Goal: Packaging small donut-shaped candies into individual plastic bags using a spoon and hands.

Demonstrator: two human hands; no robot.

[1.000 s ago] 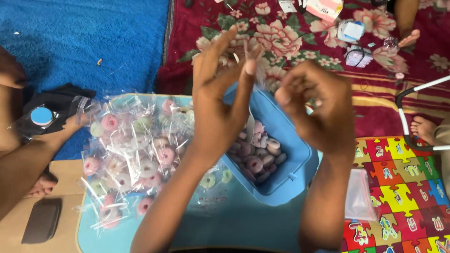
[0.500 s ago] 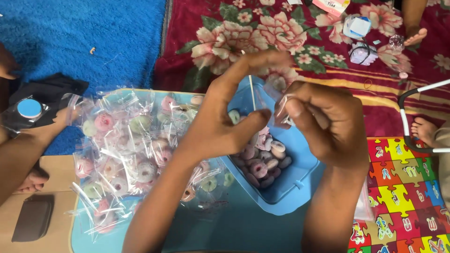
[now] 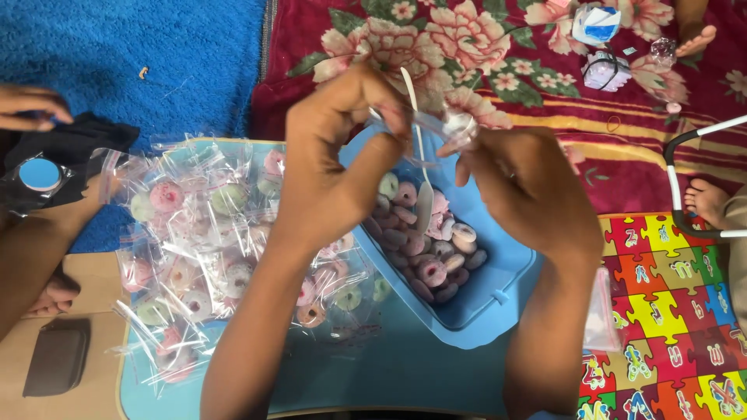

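Note:
My left hand (image 3: 342, 148) and my right hand (image 3: 521, 190) are raised together above a blue plastic box (image 3: 498, 299) of ring-shaped sweets (image 3: 428, 245). Between their fingertips they pinch a small clear plastic bag (image 3: 443, 124) with a pale sweet inside. A white plastic spoon (image 3: 420, 155) stands in the box, its bowl among the sweets. Left of the box lies a heap of filled clear bags (image 3: 202, 241) on a light blue tray table (image 3: 389, 373).
Another person's arm (image 3: 31, 249) and hand (image 3: 27, 105) are at the left, by a black cloth and a bagged blue disc (image 3: 39, 175). A dark wallet (image 3: 54, 358) lies lower left. A puzzle mat (image 3: 669, 311) and someone's foot (image 3: 708, 202) are at the right.
My hands have come lower and closer together over the box, and the small bag is now stretched between them. The view has shifted a little down.

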